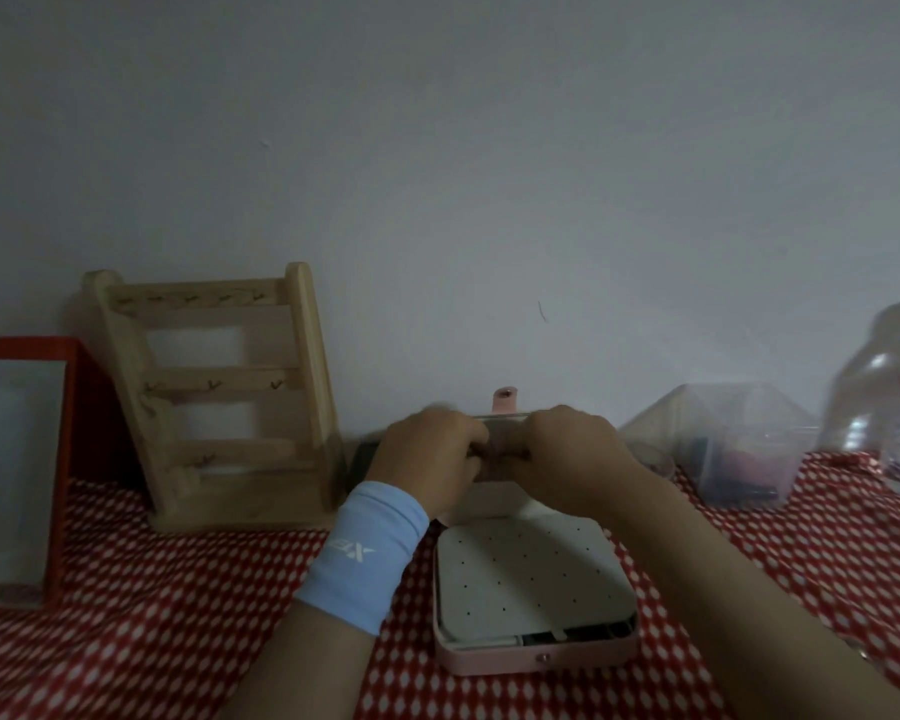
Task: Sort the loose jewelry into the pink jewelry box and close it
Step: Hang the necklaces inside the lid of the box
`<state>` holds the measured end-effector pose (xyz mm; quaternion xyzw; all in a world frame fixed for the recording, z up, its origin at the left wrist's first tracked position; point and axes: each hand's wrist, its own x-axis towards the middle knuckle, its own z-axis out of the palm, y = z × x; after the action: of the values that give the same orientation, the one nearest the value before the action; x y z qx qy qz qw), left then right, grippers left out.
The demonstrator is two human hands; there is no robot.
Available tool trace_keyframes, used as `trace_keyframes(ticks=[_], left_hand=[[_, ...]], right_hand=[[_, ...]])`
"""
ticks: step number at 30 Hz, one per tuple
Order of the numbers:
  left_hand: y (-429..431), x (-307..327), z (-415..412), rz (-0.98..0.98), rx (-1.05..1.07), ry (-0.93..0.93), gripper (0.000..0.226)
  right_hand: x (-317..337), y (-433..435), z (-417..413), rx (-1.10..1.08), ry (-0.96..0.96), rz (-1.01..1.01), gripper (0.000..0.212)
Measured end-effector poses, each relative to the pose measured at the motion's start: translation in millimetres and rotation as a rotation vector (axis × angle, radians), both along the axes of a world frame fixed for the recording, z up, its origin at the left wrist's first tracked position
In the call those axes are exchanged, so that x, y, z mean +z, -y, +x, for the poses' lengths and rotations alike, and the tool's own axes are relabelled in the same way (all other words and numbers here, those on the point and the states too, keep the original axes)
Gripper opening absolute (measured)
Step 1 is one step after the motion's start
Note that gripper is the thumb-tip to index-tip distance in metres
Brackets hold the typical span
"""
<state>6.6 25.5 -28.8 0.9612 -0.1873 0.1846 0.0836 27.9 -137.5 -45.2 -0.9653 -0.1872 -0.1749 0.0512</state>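
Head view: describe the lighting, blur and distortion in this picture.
Head view: dim, flat light with faint shadows; the left hand and right hand are smeared by motion blur at the fingers; the clear bottle at the right edge is blurred and stretched; the wooden rack looks tilted, likely wide-angle distortion; the pink jewelry box reads fairly sharp.

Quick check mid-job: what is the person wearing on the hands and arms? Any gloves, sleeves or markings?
No gloves: the left hand and right hand are bare. A light blue wristband with white lettering sits on the left wrist. The left forearm and right forearm show no sleeves; no watch or rings can be made out.
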Motion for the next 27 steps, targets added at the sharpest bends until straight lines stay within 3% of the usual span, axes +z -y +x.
trace_keyframes(ticks=[3,8,17,22,27], left_hand=[[-1,0,0,-0.029,0.037,0.057,0.014],[-3,-1,2,-0.063,0.045,0.011,0.018],[4,-3,4,0.031,-0.004,-0.201,0.013],[6,7,-5,-0.108,-0.079,-0.126,0.018],[38,10,-21,-0.243,-0.235,-0.169,0.025]], right_hand=[[-4,-9,2,-0.091,0.084,-0.056,0.027],[-4,-8,2,-0.149,0.024,-0.086,0.021],[3,-4,-3,0.008,-0.283,-0.053,0.026],[24,22,-16,0.029,-0.264,0.113,0.019],[42,77,-42,-0.016,-0.24,0.136,0.018]])
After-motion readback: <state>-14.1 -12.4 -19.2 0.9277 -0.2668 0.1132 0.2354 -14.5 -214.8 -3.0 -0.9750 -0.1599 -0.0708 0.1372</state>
